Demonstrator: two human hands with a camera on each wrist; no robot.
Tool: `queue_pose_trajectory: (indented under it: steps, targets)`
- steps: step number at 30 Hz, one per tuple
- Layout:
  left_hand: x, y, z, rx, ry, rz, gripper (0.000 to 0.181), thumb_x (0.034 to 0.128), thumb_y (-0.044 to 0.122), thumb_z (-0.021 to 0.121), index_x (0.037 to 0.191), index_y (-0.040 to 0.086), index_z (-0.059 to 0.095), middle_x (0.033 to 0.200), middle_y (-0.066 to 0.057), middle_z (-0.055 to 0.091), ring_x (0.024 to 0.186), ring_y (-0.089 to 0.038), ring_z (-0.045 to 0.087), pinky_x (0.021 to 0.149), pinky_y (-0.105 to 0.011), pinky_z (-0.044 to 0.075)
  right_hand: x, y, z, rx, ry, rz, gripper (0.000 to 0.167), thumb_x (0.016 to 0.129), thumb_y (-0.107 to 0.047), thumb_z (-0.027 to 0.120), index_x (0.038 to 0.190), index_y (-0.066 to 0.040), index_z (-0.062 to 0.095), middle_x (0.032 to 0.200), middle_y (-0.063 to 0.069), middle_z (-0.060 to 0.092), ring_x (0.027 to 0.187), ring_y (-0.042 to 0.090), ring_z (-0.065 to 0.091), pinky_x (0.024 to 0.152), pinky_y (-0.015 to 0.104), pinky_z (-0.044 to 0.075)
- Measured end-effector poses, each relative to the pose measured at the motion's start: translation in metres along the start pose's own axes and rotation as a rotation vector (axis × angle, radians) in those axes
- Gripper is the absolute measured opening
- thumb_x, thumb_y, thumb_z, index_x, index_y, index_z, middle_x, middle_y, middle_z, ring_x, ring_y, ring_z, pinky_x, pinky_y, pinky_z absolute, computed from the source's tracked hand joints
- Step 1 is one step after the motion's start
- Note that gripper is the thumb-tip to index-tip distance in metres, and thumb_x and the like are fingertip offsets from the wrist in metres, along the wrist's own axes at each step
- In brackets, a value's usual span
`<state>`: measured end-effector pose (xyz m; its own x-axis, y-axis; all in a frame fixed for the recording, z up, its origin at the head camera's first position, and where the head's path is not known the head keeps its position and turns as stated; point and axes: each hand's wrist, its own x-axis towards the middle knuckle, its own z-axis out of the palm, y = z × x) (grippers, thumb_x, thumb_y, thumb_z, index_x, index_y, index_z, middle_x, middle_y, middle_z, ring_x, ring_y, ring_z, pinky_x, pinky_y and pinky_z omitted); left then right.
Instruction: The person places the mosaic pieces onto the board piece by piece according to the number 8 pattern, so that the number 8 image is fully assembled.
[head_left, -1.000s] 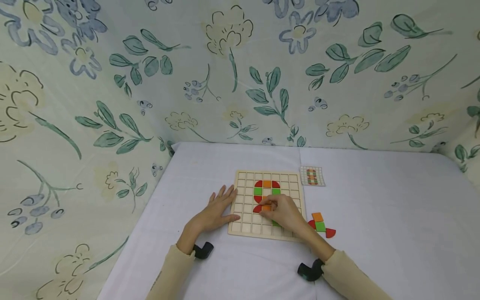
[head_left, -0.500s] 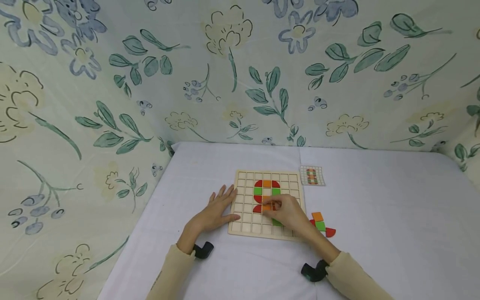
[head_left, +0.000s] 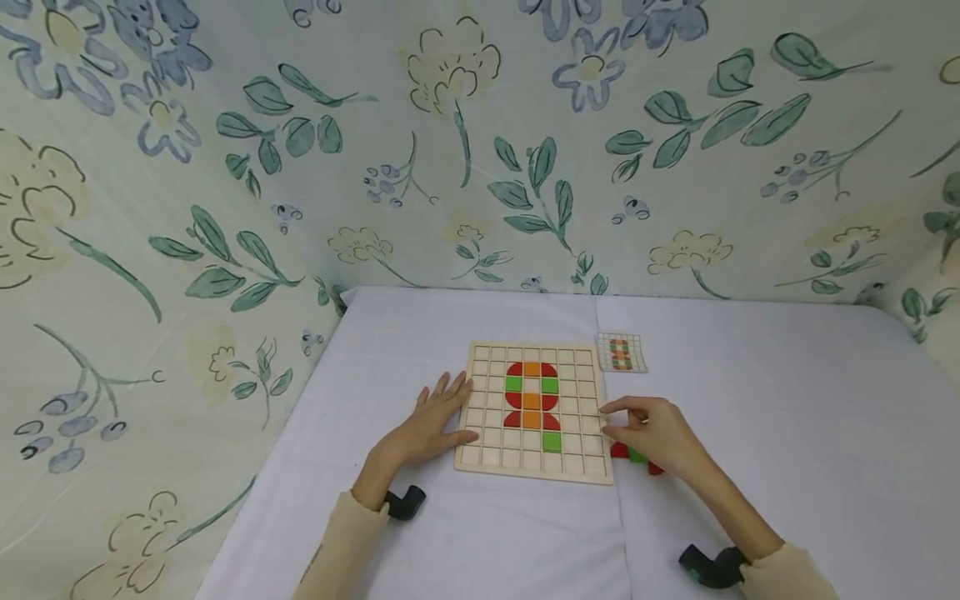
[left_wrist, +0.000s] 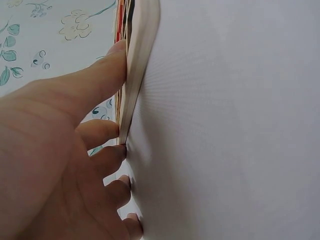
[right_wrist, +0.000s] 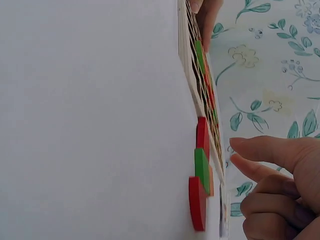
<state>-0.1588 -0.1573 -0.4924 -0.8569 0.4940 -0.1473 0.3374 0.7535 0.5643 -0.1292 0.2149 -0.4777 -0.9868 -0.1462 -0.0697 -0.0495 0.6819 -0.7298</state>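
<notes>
My left hand (head_left: 427, 425) rests on the left edge of a wooden grid board (head_left: 585, 433), fingers spread. In the left wrist view its thumb (left_wrist: 107, 70) lies on the board's top and several fingertips touch the cloth beside it. Red, orange and green tiles form a pattern in the grid, with a lone green tile (head_left: 551, 442) below it. My right hand (head_left: 660, 433) hovers over loose tiles right of the board, thumb and forefinger apart, holding nothing. Under it show a red tile (head_left: 619, 451), a green tile (head_left: 637, 456) and another red tile (right_wrist: 197, 205). An orange tile (right_wrist: 211, 181) is hidden in the head view.
A small pattern card (head_left: 621, 352) lies by the board's upper right corner. White cloth (head_left: 787, 400) covers the table, and a floral curtain (head_left: 450, 167) stands behind and to the left. Black devices, such as the left one (head_left: 407, 503), sit at both wrists.
My right hand has lifted from the pattern's fourth row and moved right to the loose tiles. A red tile now shows at that row's right end. The left hand stays put.
</notes>
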Motion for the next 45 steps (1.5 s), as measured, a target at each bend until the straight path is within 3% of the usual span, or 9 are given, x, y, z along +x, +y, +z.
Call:
queue_pose_trajectory:
  steps: [7,14,36,45]
  targets:
    - [-0.001,0.0,0.0,0.002,0.004,0.005,0.086,0.0995,0.042,0.068,0.165,0.006,0.023,0.175,-0.013,0.012,0.163,-0.04,-0.001,0.129,-0.065,0.001,-0.02,0.024,-0.021,-0.017,-0.033,0.05,0.034,0.083,-0.02,0.087,0.113,-0.007,0.078,0.061,-0.005,0.035,0.054,0.005,0.032,0.049,0.02,0.026]
    - [-0.001,-0.001,0.0,0.005,0.014,0.0,0.087,0.0991,0.042,0.068,0.164,0.005,0.024,0.174,-0.013,0.013,0.162,-0.04,0.0,0.129,-0.066,0.002,-0.031,0.033,-0.024,-0.005,-0.067,0.097,0.036,0.078,-0.022,0.091,0.108,-0.006,0.078,0.062,-0.005,0.033,0.057,0.006,0.032,0.052,0.022,0.028]
    - [-0.001,0.002,-0.001,0.016,-0.007,-0.012,0.09,0.0986,0.045,0.068,0.165,0.008,0.021,0.175,-0.009,0.009,0.163,-0.037,-0.001,0.13,-0.063,0.002,-0.033,0.039,-0.022,-0.077,0.013,0.087,0.029,0.081,-0.017,0.088,0.107,-0.008,0.079,0.061,-0.006,0.033,0.056,0.005,0.033,0.052,0.022,0.028]
    - [0.0,0.001,-0.001,0.016,0.007,0.001,0.087,0.0991,0.043,0.068,0.165,0.007,0.023,0.174,-0.013,0.012,0.163,-0.04,0.001,0.129,-0.065,0.002,-0.03,0.041,-0.022,-0.029,-0.027,0.097,0.033,0.082,-0.015,0.086,0.113,-0.006,0.078,0.061,-0.006,0.034,0.054,0.005,0.037,0.049,0.02,0.029]
